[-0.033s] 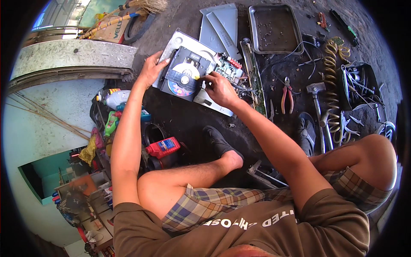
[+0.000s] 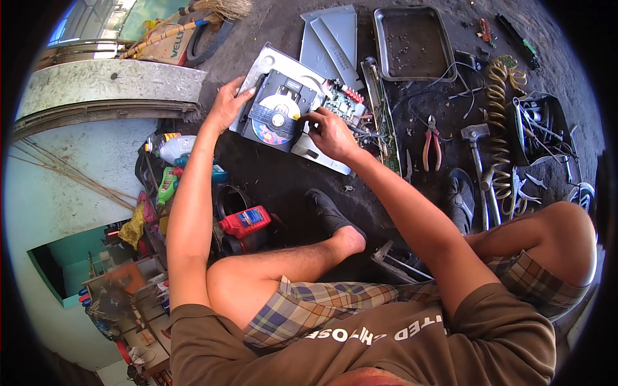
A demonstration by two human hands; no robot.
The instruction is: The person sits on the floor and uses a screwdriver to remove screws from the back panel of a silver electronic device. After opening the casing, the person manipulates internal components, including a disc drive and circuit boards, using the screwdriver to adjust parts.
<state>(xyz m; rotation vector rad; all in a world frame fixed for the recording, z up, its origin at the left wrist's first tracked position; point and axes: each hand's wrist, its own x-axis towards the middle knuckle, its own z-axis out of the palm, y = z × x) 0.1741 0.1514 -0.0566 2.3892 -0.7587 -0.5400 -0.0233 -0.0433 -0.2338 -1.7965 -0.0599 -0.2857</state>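
A disc player's metal chassis (image 2: 260,59) lies tilted on the dark ground in front of me. On it sits a black disc drive (image 2: 293,92) with a printed disc (image 2: 273,133) inside. My left hand (image 2: 226,104) grips the chassis's left edge, thumb on top and the other fingers mostly hidden. At the drive's right side, my right hand (image 2: 331,135) has its fingers bent together; whatever they pinch is hidden. Beside that hand are a green circuit board (image 2: 341,106) and loose wires.
Beyond the chassis lie a grey metal cover (image 2: 329,38) and a tray (image 2: 418,78) with small bits. To the right are pliers (image 2: 431,145), a hammer (image 2: 475,133), a coiled hose (image 2: 497,103) and a tool box (image 2: 541,151). A red bottle (image 2: 246,221) stands near my left knee.
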